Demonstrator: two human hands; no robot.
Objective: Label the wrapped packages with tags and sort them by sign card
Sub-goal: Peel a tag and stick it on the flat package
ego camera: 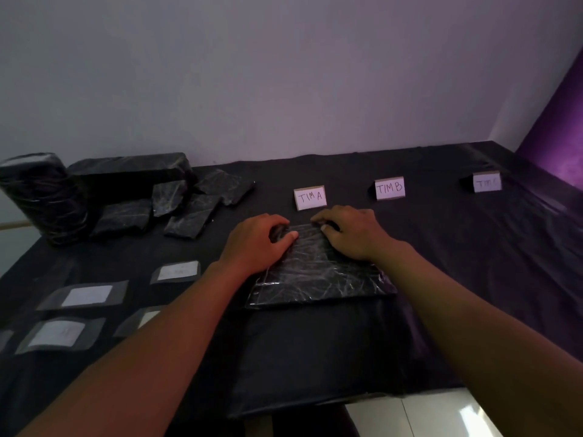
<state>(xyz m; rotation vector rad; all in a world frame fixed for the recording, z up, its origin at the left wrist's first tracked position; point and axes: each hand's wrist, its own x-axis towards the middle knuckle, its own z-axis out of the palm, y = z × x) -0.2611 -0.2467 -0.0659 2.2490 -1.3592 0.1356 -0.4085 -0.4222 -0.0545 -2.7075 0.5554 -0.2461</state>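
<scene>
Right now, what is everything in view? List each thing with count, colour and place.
package: one, black, shiny wrap, table centre, under both hands
pile: several black packages, count unclear, far left
tags: at least four, white in clear sleeves, near left; writing unreadable
sign cards: three, white, in a far row; TIM A, TIM B, third blurred
table: one, black cover
wall: pale, behind; purple at right
left hand: on the package's far left edge
right hand: on its far right edge
</scene>
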